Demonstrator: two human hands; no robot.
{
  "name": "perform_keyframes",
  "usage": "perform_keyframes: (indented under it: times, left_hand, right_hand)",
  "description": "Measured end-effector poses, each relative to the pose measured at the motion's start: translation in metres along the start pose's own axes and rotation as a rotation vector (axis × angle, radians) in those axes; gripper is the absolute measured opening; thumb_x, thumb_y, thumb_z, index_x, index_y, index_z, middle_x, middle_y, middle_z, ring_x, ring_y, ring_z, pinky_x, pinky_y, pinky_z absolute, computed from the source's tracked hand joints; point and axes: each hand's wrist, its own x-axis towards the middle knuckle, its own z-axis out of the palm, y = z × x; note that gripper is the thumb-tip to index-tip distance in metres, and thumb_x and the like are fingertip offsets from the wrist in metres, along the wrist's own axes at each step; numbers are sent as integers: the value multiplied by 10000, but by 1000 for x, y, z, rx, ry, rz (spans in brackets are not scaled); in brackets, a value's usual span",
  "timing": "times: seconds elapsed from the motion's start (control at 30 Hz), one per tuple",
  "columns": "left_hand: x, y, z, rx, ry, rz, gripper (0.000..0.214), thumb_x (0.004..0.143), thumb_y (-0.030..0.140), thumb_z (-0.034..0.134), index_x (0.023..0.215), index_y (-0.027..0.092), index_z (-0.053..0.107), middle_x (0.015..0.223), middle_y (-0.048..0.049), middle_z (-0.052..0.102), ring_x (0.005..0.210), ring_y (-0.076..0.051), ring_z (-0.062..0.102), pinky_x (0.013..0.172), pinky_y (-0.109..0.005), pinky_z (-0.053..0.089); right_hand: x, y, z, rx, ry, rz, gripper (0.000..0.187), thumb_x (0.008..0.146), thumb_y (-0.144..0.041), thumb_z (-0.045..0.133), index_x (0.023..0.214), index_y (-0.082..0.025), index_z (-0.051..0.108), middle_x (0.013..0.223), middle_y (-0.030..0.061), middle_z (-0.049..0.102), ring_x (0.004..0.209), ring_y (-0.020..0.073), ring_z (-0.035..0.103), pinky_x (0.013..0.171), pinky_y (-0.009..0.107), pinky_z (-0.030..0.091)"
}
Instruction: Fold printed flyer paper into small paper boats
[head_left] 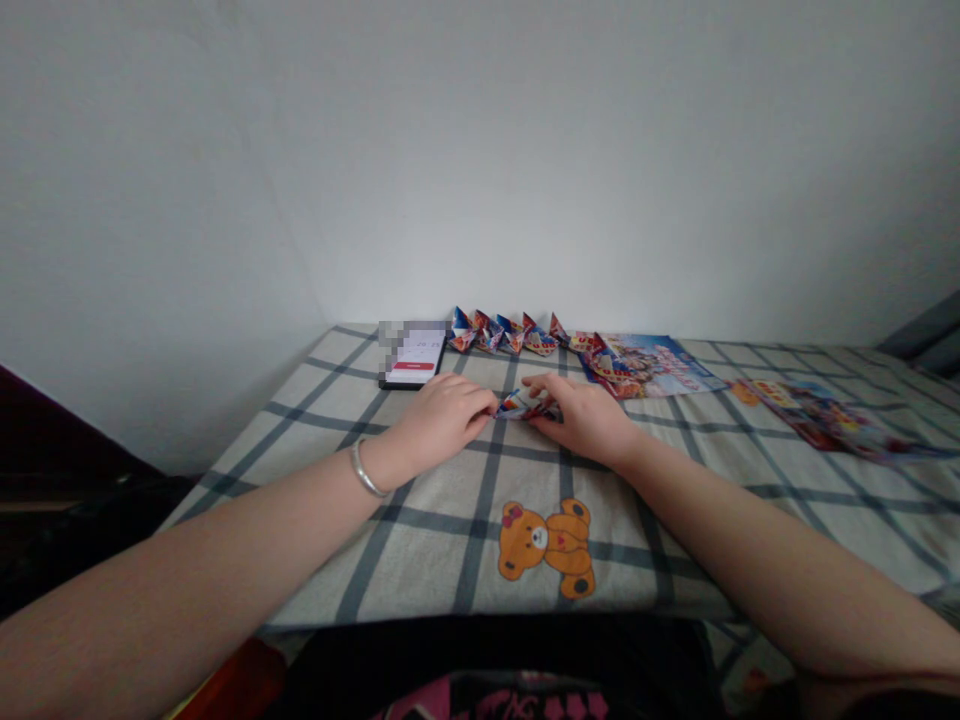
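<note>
Between my two hands, just above the checked tablecloth, is a small piece of folded colourful paper [519,404] with blue, red and white on it. My left hand [450,412] pinches its left corner between thumb and fingertips; a silver bangle is on that wrist. On the right side, my right hand [577,412] grips the paper with the thumb below and the fingers curled above. Part of the paper is hidden by my fingers. Beyond my hands, several folded paper shapes [507,333] with pointed tips stand in a row near the wall.
A phone [412,358] with a lit screen lies behind my left hand. Flat printed sheets [667,364] lie behind my right hand, and another printed sheet [847,418] is farther right. The tablecloth [420,570] has a bear print near the front edge. A white wall closes off the back.
</note>
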Motion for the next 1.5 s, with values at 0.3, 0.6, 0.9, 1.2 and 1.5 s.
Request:
perform_keyframes:
  times: [0.3, 0.6, 0.9, 1.2, 1.5]
  left_hand:
    - [1, -1, 0, 0, -17, 23, 97, 928, 206, 575, 878, 177, 653, 857, -24, 670, 853, -198, 588, 824, -346, 410]
    - [0, 2, -2, 43, -16, 20, 125, 915, 177, 556, 844, 168, 658, 834, -35, 679, 816, -199, 595, 828, -367, 422]
    - [1, 5, -3, 82, 10, -11, 129, 888, 289, 650, 842, 169, 666, 909, -47, 664, 889, -219, 585, 824, -367, 436]
    - [2, 7, -3, 138, 33, -52, 172, 914, 295, 617, 813, 171, 680, 818, -40, 677, 833, -210, 586, 783, -365, 418]
    - [8, 11, 1, 76, 42, -246, 168, 911, 294, 619, 824, 172, 694, 924, -55, 678, 929, -252, 574, 863, -424, 398]
  right_hand:
    - [1, -2, -3, -79, -68, -137, 192, 917, -357, 590, 964, -232, 728, 1440, 32, 548, 1020, 202, 680, 812, 303, 534]
    - [3, -4, 1, -140, -64, -101, 321, 916, -385, 581, 1178, -216, 655, 1436, 73, 553, 1104, 251, 656, 825, 341, 544]
    - [5, -7, 1, -90, -29, -96, 266, 916, -359, 584, 1083, -201, 719, 1443, 76, 523, 1032, 220, 662, 897, 336, 509]
    - [9, -11, -3, -164, -30, -151, 339, 979, -368, 501, 870, -172, 755, 890, 85, 713, 951, 224, 579, 830, 340, 399]
    - [19, 2, 14, 17, 4, -34, 238, 957, -284, 554, 833, -168, 721, 825, 55, 694, 782, 158, 605, 722, 262, 398]
